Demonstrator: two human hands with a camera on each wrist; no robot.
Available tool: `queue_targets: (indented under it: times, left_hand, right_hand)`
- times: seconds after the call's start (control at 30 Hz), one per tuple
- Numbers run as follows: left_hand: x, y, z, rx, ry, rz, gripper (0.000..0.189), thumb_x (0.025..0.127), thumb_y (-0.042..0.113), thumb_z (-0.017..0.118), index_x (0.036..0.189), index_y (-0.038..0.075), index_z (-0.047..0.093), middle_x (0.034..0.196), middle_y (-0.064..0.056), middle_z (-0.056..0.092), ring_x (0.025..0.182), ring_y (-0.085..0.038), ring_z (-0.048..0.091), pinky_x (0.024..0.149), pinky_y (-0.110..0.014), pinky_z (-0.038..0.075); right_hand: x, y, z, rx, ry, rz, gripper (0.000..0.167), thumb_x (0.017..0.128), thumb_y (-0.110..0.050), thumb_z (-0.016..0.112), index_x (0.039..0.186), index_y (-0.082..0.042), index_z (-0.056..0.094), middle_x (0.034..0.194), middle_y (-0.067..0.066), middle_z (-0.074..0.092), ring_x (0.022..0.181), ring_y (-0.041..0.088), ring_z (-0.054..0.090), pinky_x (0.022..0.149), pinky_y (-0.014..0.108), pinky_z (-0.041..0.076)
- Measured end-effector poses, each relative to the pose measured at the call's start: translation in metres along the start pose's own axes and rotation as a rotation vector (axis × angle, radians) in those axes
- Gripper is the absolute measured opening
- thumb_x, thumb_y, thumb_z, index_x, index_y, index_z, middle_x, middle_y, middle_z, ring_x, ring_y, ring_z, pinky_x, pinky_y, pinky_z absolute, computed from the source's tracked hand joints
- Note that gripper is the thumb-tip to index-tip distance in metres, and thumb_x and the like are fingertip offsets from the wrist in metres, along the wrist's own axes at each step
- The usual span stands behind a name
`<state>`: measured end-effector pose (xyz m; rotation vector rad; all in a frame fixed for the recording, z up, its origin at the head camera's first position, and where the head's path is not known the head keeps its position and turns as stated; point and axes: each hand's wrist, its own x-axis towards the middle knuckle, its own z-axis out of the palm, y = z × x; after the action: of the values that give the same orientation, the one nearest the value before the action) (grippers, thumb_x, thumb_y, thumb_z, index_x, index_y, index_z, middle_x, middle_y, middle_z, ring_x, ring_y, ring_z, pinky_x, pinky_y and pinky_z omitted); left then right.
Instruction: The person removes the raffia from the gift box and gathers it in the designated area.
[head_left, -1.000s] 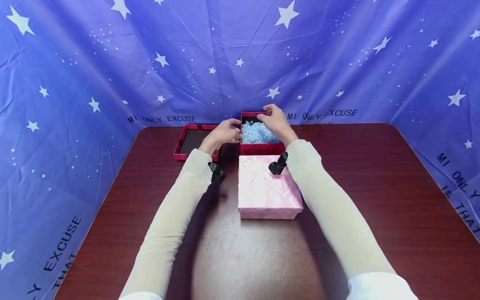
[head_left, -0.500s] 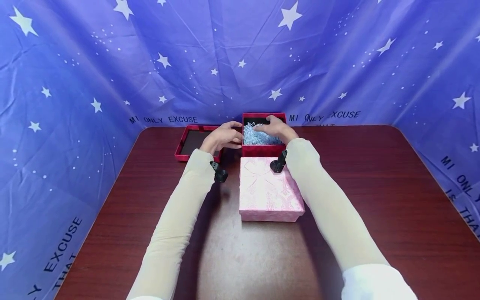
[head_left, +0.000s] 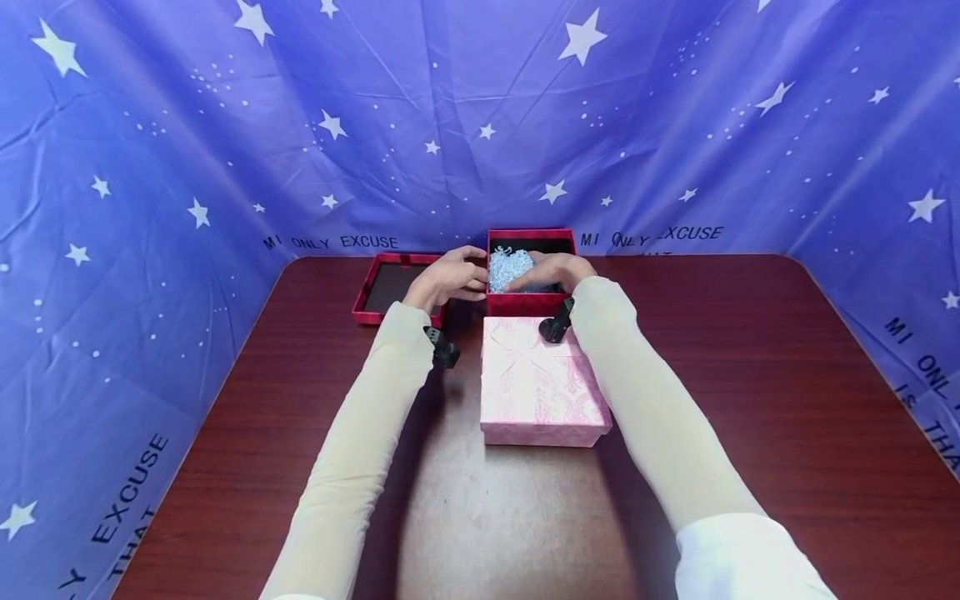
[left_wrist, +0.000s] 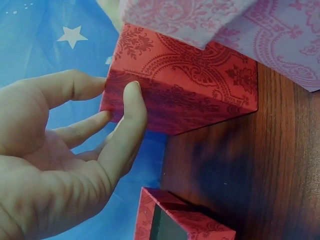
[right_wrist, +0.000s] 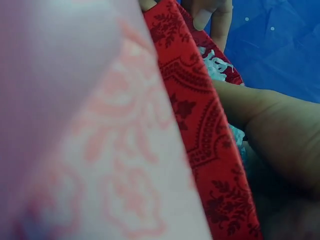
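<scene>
A red patterned open box stands at the far edge, holding light blue shredded paper. My left hand is at the box's left side; in the left wrist view its fingertips touch the outer red wall, fingers spread and gently bent. My right hand reaches down inside the box into the paper, at its right part. The paper is heaped left of that hand, and dark bare lining shows behind it. In the right wrist view the box's front wall hides most of the right fingers.
A pink patterned box with its lid on stands directly in front of the red box, under my right wrist. The red box's lid lies inside-up to the left, behind my left forearm. A blue star-print curtain hangs behind the table.
My right hand has gone from over the far rim down into the box and toward its front, and the dark lining shows more at the back. My left hand stays at the box's side.
</scene>
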<state>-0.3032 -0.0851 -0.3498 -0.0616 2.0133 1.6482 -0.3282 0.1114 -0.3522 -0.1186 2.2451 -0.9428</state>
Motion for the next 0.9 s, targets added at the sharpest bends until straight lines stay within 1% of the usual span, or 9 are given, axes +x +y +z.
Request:
queue_targets:
  times: [0.1, 0.17, 0.23, 0.33, 0.43, 0.6, 0.73, 0.9]
  left_hand:
    - [0.000, -0.001, 0.000, -0.004, -0.004, 0.004, 0.056, 0.092, -0.001, 0.051, 0.143, 0.011, 0.032, 0.112, -0.014, 0.054, 0.101, -0.026, 0.058, 0.098, -0.045, 0.050]
    - [0.000, -0.002, 0.000, -0.004, -0.004, 0.004, 0.056, 0.092, -0.001, 0.051, 0.143, 0.011, 0.032, 0.112, -0.013, 0.054, 0.100, -0.025, 0.058, 0.097, -0.044, 0.051]
    - [0.000, -0.002, 0.000, -0.007, -0.004, 0.004, 0.056, 0.092, -0.001, 0.052, 0.143, 0.012, 0.033, 0.112, -0.013, 0.053, 0.100, -0.025, 0.058, 0.096, -0.044, 0.051]
    - [0.000, -0.002, -0.001, -0.011, -0.001, -0.002, 0.056, 0.092, -0.001, 0.052, 0.143, 0.013, 0.034, 0.114, -0.014, 0.053, 0.101, -0.025, 0.058, 0.096, -0.044, 0.051]
    - [0.001, -0.001, -0.001, -0.011, 0.001, -0.007, 0.056, 0.092, 0.000, 0.053, 0.143, 0.013, 0.034, 0.115, -0.014, 0.053, 0.102, -0.026, 0.057, 0.097, -0.044, 0.051]
    - [0.003, 0.001, -0.001, -0.015, -0.003, -0.008, 0.056, 0.091, -0.001, 0.053, 0.143, 0.013, 0.035, 0.117, -0.014, 0.052, 0.104, -0.026, 0.057, 0.099, -0.045, 0.049]
    - [0.004, 0.001, -0.001, -0.025, -0.006, -0.012, 0.057, 0.091, -0.001, 0.053, 0.143, 0.013, 0.034, 0.120, -0.015, 0.052, 0.106, -0.027, 0.056, 0.101, -0.046, 0.047]
    - [0.003, -0.001, -0.003, -0.018, -0.002, -0.015, 0.057, 0.092, -0.001, 0.052, 0.144, 0.012, 0.033, 0.123, -0.016, 0.051, 0.107, -0.027, 0.056, 0.100, -0.045, 0.049]
  right_hand:
    - [0.003, 0.003, 0.000, 0.005, -0.020, -0.031, 0.091, 0.087, -0.026, 0.067, 0.154, -0.011, 0.008, 0.158, 0.010, 0.015, 0.143, 0.026, 0.016, 0.120, 0.041, 0.017]
    - [0.004, 0.005, 0.000, 0.002, -0.006, -0.051, 0.083, 0.087, -0.020, 0.065, 0.153, -0.011, 0.015, 0.155, 0.010, 0.023, 0.141, 0.026, 0.021, 0.119, 0.041, 0.020]
    - [0.003, 0.006, 0.000, -0.008, 0.021, -0.070, 0.080, 0.086, -0.018, 0.065, 0.152, -0.011, 0.019, 0.154, 0.010, 0.027, 0.140, 0.026, 0.025, 0.119, 0.041, 0.022]
    - [-0.002, 0.003, 0.000, -0.043, 0.069, -0.071, 0.084, 0.086, -0.018, 0.065, 0.153, -0.011, 0.016, 0.157, 0.010, 0.022, 0.144, 0.028, 0.021, 0.118, 0.045, 0.022]
    - [-0.007, -0.002, -0.003, -0.067, 0.080, -0.033, 0.088, 0.088, -0.022, 0.064, 0.155, -0.016, 0.006, 0.161, 0.007, 0.008, 0.147, 0.030, 0.012, 0.118, 0.050, 0.021]
    - [-0.015, -0.010, -0.012, -0.088, 0.093, -0.011, 0.086, 0.090, -0.020, 0.062, 0.155, -0.015, 0.006, 0.162, 0.007, 0.008, 0.147, 0.029, 0.012, 0.118, 0.049, 0.020]
    - [-0.021, -0.015, -0.016, -0.099, 0.126, -0.025, 0.085, 0.090, -0.016, 0.062, 0.155, -0.016, 0.008, 0.161, 0.006, 0.009, 0.147, 0.029, 0.012, 0.119, 0.049, 0.020]
    - [-0.026, -0.019, -0.018, -0.101, 0.174, -0.065, 0.081, 0.089, -0.012, 0.061, 0.154, -0.013, 0.013, 0.161, 0.008, 0.011, 0.147, 0.029, 0.013, 0.119, 0.046, 0.020]
